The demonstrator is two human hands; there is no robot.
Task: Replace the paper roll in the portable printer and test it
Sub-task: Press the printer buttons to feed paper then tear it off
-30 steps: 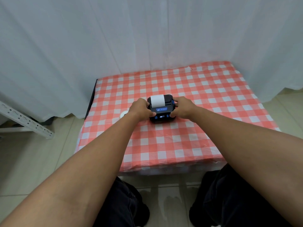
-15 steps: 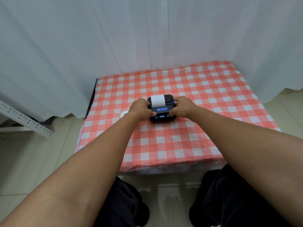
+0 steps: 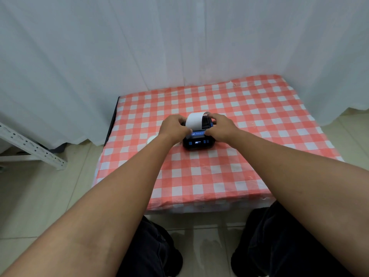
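A small black portable printer [image 3: 198,142] with blue buttons and a lit display stands mid-table on the red-and-white checked cloth [image 3: 219,170]. A strip of white paper [image 3: 194,120] curls up out of its top. My left hand [image 3: 175,125] grips the printer's left side, thumb by the paper's lower left corner. My right hand [image 3: 220,126] holds the right side, with fingers on the raised lid behind the paper. A white round object [image 3: 152,139], possibly another paper roll, lies left of the printer, mostly hidden by my left wrist.
White curtains [image 3: 159,47] hang close behind and to the right of the table. A white perforated metal bar [image 3: 32,146] slants over the tiled floor at the left. My dark-trousered knees [image 3: 155,246] sit below the table's front edge.
The paper strip now stands higher and curls upward. Both hands have shifted up from the printer's sides toward its top, and the right fingers have reached behind the paper.
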